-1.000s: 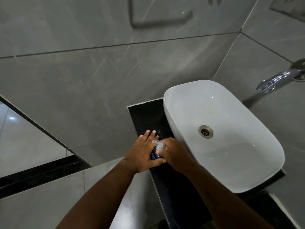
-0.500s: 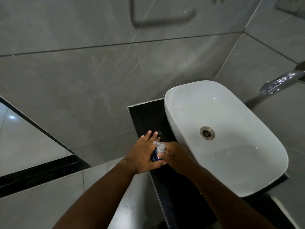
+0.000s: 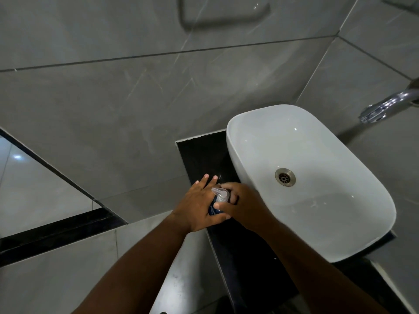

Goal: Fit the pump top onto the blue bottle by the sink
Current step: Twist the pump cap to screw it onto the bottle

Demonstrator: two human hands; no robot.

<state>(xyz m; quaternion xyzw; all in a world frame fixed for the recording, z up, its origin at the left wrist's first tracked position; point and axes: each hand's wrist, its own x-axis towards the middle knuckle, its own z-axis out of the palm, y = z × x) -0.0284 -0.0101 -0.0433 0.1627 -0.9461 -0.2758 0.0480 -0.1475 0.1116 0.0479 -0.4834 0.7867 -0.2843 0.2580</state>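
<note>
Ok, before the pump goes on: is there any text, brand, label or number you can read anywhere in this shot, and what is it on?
None readable.
Blue bottle: almost wholly hidden by the left hand and right hand; no label shows.
Pump top: clear plastic, no marking visible.
Sink, tap, wall tiles: plain, no print.

A glossy white ceramic oval basin (image 3: 317, 223) and polished black stone counter (image 3: 199, 152) are seen beside the clear plastic pump top (image 3: 220, 193); a chrome metal tap (image 3: 385, 105) gleams.
</note>
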